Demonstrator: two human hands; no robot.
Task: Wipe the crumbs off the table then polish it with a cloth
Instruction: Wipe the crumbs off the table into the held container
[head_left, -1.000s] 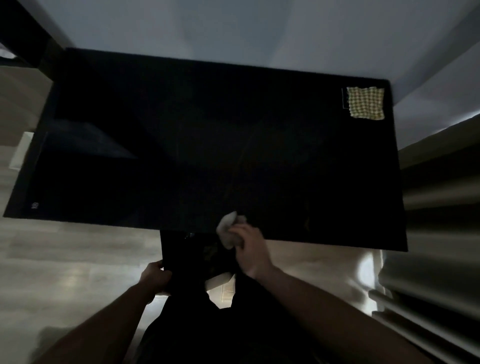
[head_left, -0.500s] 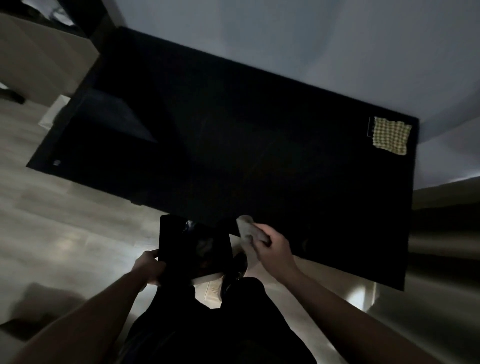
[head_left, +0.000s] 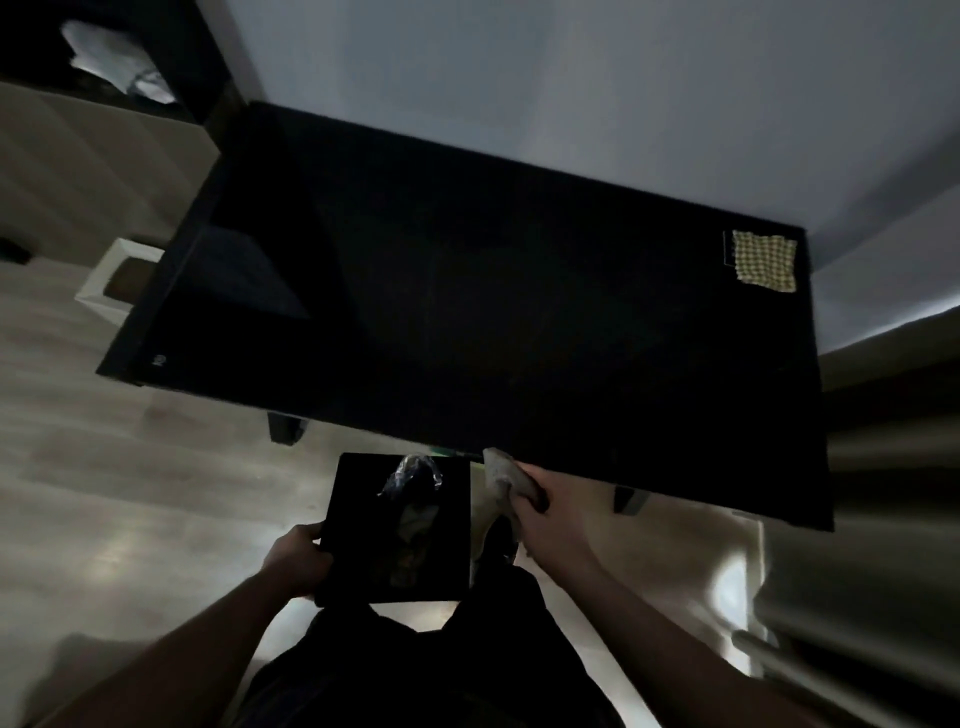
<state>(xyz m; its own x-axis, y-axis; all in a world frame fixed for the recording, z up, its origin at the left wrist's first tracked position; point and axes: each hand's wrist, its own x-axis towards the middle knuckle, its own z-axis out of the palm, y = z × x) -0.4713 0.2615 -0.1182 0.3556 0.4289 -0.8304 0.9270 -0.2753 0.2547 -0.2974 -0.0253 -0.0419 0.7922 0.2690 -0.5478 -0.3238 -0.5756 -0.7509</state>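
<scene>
The room is dim, and the black tabletop (head_left: 519, 312) reads as a nearly featureless dark slab; no crumbs can be made out on it, though the light is too poor to tell whether any lie there. Its only clear marks are a small pale sticker near the near-left corner and a yellow checked cloth (head_left: 764, 260) lying flat in the far-right corner, beside a thin pale outline whose nature cannot be told.

The right hand (head_left: 540, 512) is closed around a crumpled pale wipe (head_left: 503, 474), held just at the near edge of the tabletop; the fingers are curled over it, and part of the wipe sticks out above them. Whether the wipe touches the edge cannot be told.

The left hand (head_left: 298, 558) grips the left rim of a black bin (head_left: 397, 527), held below the edge of the tabletop and just left of the wipe. Inside the bin something crinkled and shiny shows near the far side, with some pale scraps lower down, but the contents are too dark to name.

The person's dark trousers fill the bottom centre, and both bare forearms are cut off by the bottom of the frame. On the wooden floor at the left, a white box (head_left: 117, 280) is half hidden behind the tabletop.
</scene>
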